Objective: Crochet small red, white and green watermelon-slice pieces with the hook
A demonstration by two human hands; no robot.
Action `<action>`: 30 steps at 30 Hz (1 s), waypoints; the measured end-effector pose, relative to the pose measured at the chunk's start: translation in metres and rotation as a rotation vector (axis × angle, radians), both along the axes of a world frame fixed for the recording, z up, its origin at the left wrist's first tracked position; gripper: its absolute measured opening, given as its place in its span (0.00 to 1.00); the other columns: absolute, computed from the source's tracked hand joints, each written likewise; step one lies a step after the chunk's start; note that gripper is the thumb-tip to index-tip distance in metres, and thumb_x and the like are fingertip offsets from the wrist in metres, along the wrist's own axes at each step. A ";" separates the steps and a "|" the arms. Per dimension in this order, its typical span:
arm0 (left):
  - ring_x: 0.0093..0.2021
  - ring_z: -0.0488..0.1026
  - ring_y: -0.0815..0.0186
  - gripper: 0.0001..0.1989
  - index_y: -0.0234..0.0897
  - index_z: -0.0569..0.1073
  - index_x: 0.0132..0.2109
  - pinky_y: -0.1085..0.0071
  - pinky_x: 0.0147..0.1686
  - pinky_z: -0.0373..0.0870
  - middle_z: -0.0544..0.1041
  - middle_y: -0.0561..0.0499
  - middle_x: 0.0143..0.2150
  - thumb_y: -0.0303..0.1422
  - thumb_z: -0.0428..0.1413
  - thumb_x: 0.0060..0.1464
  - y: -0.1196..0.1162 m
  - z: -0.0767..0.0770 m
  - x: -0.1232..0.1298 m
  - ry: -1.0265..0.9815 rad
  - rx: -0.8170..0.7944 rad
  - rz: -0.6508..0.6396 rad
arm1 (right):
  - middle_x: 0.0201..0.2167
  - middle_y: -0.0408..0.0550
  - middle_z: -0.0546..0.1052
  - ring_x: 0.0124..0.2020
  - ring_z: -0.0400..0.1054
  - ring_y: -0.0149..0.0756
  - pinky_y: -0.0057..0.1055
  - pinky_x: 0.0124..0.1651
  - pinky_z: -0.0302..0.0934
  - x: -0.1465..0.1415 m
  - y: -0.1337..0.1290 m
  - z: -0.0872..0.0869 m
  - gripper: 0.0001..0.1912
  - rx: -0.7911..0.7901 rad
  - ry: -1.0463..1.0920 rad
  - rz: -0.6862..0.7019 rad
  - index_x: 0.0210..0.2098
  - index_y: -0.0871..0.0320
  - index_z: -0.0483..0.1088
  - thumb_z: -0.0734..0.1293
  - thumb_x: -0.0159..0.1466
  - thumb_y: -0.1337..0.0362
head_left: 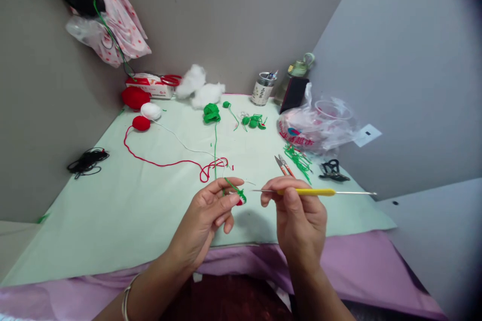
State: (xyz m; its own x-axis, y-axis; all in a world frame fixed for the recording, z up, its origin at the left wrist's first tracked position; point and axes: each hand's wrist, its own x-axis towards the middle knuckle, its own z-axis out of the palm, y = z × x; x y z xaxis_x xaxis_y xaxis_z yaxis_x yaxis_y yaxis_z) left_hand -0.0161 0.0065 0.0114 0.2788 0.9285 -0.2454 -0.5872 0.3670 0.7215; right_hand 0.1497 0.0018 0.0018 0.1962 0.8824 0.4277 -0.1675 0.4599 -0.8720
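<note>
My left hand pinches a small crocheted piece in green, white and red near the front of the table. Green yarn runs from that hand back to a green ball of yarn. In my right hand is a double-ended crochet hook with a yellow handle. Its thin left tip points toward the piece, a short gap apart from it. Loops of red yarn lie just behind my left hand. Thread snips with orange handles lie behind my right hand.
Red yarn balls, a white ball and stuffing sit at the back left. Black cord lies at the left edge. A pen cup, phone, bottle, plastic bag and green yarn scraps stand right.
</note>
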 end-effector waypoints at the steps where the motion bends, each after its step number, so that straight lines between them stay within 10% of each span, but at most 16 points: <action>1: 0.19 0.51 0.82 0.11 0.37 0.85 0.45 0.84 0.19 0.62 0.71 0.59 0.30 0.31 0.72 0.54 0.000 0.000 0.000 -0.003 0.001 -0.002 | 0.36 0.44 0.79 0.33 0.74 0.31 0.30 0.36 0.70 0.000 -0.001 0.000 0.10 0.000 -0.010 0.025 0.41 0.53 0.81 0.66 0.75 0.63; 30: 0.18 0.54 0.84 0.12 0.45 0.86 0.46 0.84 0.16 0.59 0.72 0.57 0.37 0.33 0.72 0.53 -0.002 0.003 0.000 0.097 0.071 -0.016 | 0.35 0.43 0.79 0.33 0.74 0.31 0.30 0.38 0.69 -0.005 -0.004 -0.006 0.11 -0.025 -0.036 0.079 0.43 0.52 0.80 0.64 0.76 0.64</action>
